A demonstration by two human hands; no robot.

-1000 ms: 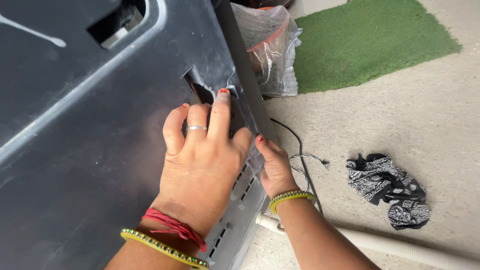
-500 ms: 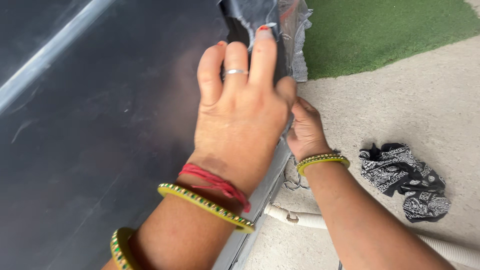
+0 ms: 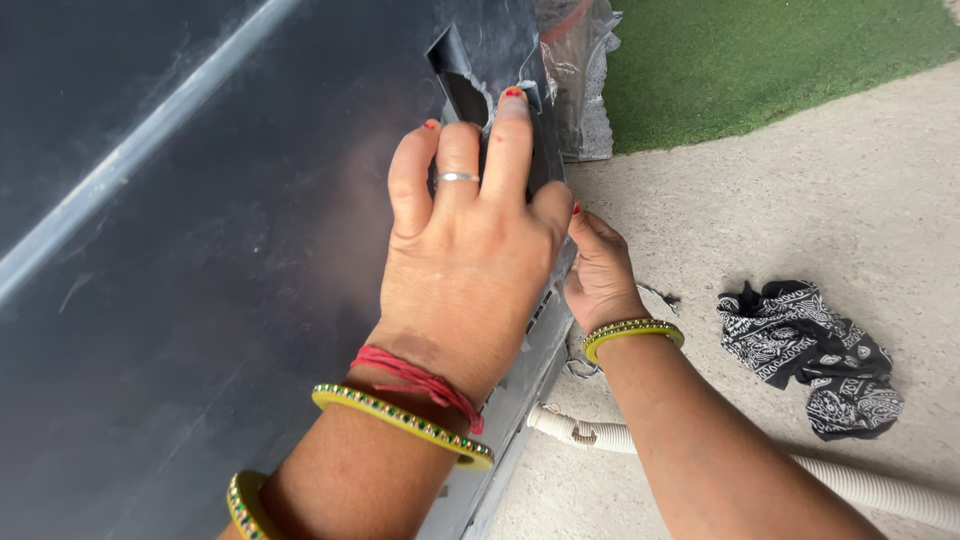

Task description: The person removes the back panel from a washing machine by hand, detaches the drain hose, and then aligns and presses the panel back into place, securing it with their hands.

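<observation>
Left hand (image 3: pixel 465 260) lies flat, fingers together, on one dark panel (image 3: pixel 200 250); right hand (image 3: pixel 600 275) grips its edge; one cloth (image 3: pixel 810 350) and one hose (image 3: pixel 850 480) lie on the floor (image 3: pixel 800 200).

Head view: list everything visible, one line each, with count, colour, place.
panel: 1, dark grey, glossy, fills left side
plastic bag: 1, clear, crumpled, top centre past the panel's edge
green mat: 1, top right on the floor
floor: pale concrete, right side
patterned cloth: 1, black and white, crumpled on the floor at right
hose: 1, off-white, ribbed, bottom right by the panel's edge
left hand: flat on the panel, ring, bangles, red thread at the wrist
right hand: at the panel's right edge, yellow-green bangle
</observation>
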